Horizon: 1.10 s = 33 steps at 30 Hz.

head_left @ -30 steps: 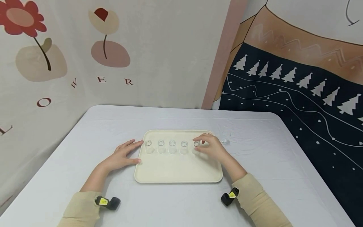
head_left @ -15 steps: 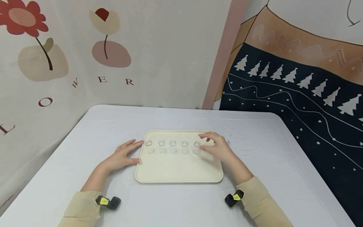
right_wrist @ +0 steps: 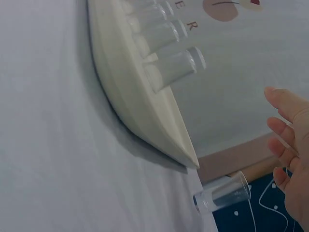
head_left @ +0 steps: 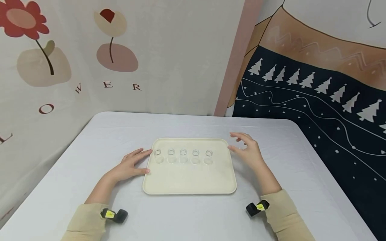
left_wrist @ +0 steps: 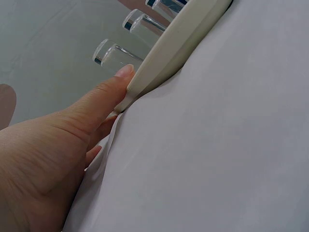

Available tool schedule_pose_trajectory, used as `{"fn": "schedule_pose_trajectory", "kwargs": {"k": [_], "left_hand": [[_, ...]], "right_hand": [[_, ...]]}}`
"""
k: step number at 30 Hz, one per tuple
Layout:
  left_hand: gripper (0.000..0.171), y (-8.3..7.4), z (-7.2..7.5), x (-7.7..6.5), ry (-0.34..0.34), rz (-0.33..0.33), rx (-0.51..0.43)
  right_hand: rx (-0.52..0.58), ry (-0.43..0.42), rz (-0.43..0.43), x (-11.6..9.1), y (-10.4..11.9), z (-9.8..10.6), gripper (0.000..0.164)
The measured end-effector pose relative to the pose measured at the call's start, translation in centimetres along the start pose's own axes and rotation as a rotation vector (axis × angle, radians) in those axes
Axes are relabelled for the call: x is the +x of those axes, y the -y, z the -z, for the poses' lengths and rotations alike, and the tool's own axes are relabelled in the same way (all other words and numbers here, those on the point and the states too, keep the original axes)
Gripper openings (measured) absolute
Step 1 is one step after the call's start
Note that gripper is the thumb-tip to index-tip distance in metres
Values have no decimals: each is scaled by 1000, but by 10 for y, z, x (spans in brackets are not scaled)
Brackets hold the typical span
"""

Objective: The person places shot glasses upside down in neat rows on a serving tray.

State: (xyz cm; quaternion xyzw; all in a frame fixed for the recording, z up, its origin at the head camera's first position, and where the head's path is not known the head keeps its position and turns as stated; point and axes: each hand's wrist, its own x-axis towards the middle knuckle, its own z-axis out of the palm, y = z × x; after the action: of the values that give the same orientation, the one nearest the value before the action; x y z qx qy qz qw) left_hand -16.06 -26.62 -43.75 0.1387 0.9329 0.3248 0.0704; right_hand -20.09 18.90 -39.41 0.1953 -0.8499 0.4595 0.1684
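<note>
Several small clear shot glasses stand in a row on a cream tray (head_left: 190, 182), narrow thick bases upward, so they are upside down. The row's rightmost shot glass (head_left: 208, 156) also shows in the right wrist view as the nearest shot glass (right_wrist: 174, 70). My left hand (head_left: 128, 166) rests at the tray's left edge, fingers spread, thumb touching the rim. Beyond the tray's right edge hovers my right hand (head_left: 250, 154), thumb and fingers apart, holding nothing. Another shot glass (right_wrist: 224, 193) stands rim up off the tray; in the head view my right hand mostly hides it.
A white cloth (head_left: 193, 216) covers the table under the tray. Behind it hang a pale flower-print curtain (head_left: 181, 67) and a dark tree-print cloth (head_left: 301, 100). A small black camera (head_left: 115, 215) sits at each wrist.
My right hand has let go of the rightmost shot glass on the tray and moved right, past the tray's edge towards the loose shot glass. My left hand has stayed put.
</note>
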Motion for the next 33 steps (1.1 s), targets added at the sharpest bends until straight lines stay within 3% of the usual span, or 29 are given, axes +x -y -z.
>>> {"fn": "schedule_pose_trajectory", "kwargs": {"k": [11, 22, 33], "left_hand": [[83, 0, 0, 0, 1, 2, -7], [82, 1, 0, 0, -2, -11, -13], [82, -2, 1, 0, 0, -9, -16]], "right_hand": [[-25, -70, -100, -1, -27, 15, 51], [22, 2, -244, -4, -46, 20, 52], [32, 63, -298, -9, -64, 19, 53]]}}
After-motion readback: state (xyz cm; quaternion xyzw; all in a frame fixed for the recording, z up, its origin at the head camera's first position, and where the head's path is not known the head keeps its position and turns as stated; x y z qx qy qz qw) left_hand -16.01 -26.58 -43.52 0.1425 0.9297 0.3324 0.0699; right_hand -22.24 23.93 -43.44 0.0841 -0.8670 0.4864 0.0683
